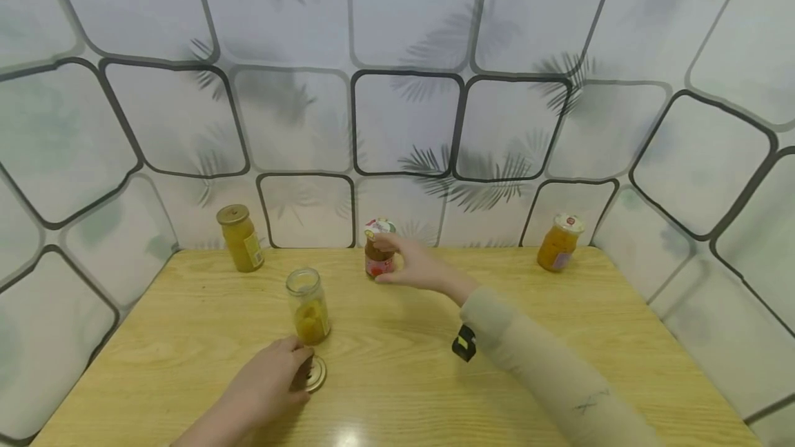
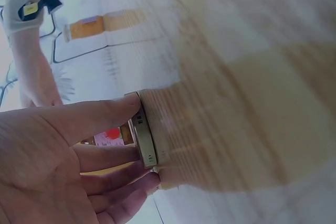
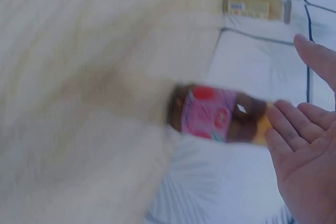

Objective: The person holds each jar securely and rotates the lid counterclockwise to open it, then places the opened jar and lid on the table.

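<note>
Head view, rnd gold lid (image 1: 317, 373), brown jar (image 1: 376, 261) w/ pink lbl (image 1: 377, 268).

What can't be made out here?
Head view: part of the gold lid, behind the left hand.
Left wrist view: much of the pink-labelled jar, hidden by that hand.
Right wrist view: part of the right hand, cut off by the right edge; print on the pink label, blurred.
Head view: label details on the orange jar, too small.

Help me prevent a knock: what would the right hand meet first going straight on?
Most likely the pink-labelled jar: its upper part lies right by the right hand, though whether they already touch is unclear.
</note>
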`<state>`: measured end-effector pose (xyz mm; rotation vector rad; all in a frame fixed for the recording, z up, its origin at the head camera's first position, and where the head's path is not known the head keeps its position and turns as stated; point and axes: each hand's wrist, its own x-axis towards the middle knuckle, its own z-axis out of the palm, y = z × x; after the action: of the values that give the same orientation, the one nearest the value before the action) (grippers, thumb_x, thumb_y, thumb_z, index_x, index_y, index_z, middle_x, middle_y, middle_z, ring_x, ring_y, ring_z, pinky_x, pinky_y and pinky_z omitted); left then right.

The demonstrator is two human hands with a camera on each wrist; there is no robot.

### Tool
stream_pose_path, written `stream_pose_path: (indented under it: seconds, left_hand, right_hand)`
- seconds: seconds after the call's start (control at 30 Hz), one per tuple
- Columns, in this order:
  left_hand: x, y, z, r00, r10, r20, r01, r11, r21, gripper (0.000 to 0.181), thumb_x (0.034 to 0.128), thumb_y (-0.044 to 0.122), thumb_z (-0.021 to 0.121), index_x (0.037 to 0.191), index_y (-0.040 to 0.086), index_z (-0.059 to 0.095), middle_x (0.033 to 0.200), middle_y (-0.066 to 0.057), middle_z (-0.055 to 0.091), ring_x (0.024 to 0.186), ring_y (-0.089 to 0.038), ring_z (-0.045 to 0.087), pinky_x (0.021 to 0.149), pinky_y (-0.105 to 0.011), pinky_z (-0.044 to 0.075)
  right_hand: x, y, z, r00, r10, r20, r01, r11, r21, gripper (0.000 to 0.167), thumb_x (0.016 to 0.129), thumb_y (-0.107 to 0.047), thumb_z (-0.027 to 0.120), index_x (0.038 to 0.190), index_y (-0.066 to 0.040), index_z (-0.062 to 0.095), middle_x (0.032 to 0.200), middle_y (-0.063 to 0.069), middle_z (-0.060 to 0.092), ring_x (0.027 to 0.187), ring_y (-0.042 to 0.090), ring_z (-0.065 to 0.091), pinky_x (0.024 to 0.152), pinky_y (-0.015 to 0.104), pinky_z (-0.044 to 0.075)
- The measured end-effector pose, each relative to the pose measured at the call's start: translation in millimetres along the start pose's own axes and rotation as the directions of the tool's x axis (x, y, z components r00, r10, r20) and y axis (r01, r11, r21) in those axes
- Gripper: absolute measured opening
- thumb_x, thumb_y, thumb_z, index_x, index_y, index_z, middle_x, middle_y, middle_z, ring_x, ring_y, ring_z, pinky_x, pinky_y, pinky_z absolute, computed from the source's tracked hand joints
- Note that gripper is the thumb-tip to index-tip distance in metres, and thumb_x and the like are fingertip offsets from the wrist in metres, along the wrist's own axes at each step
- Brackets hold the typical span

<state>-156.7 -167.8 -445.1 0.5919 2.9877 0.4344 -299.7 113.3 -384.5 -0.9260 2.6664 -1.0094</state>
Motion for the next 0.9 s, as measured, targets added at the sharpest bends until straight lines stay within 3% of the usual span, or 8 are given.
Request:
stream_pose_path:
  seconds: [0.23,0.37,0.67,0.9]
  left_hand:
    - [2.9,2.8,-2.4,1.0,-0.022,0.019,0.023,1.0,-0.006,0.06,0.0693,0.019,0.101,0.118,-0.004,0.074,0.121,-0.014,0.07,0.115,-0.037,0.068,0.102,-0.056,0.057]
    - [6.1,5.7,-4.7,0.998,-0.042,0.046,0.043,0.999,-0.015,0.051,0.0679,0.015,0.101,0.109,0.001,0.075,0.109,-0.007,0.07,0.103,-0.028,0.069,0.095,-0.053,0.06]
    - [8.4,7.3,-6.2,0.997,-0.048,0.059,0.049,0.999,-0.013,0.047,0.0659,0.013,0.101,0.104,0.003,0.075,0.099,-0.001,0.067,0.093,-0.023,0.068,0.088,-0.05,0.062]
    - [7.3,9.1,-6.7,0.997,-0.059,0.052,0.059,0.998,-0.008,0.045,0.0659,0.012,0.101,0.102,0.004,0.075,0.097,-0.001,0.066,0.092,-0.022,0.067,0.088,-0.049,0.062]
  right_hand:
    - [-22.1,3,-39,1.0,-0.006,-0.007,0.005,0.987,-0.161,0.074,0.097,-0.027,0.079,0.157,-0.001,0.046,0.154,0.017,0.06,0.142,0.036,0.058,0.122,0.056,0.043]
    - [-31.9,5,-53,0.999,-0.021,-0.03,0.013,0.971,-0.24,0.074,0.096,-0.028,0.08,0.157,0.0,0.047,0.154,0.019,0.059,0.141,0.038,0.059,0.121,0.057,0.045]
    - [-48.4,17,-87,0.993,0.064,-0.095,-0.091,0.945,-0.313,0.075,0.098,-0.03,0.078,0.158,0.0,0.046,0.155,0.022,0.057,0.143,0.042,0.055,0.121,0.06,0.043]
    - [-63.6,41,-120,0.975,0.161,-0.152,-0.207,0.906,-0.37,0.077,0.099,-0.031,0.076,0.158,0.004,0.042,0.157,0.028,0.052,0.144,0.048,0.051,0.12,0.064,0.042]
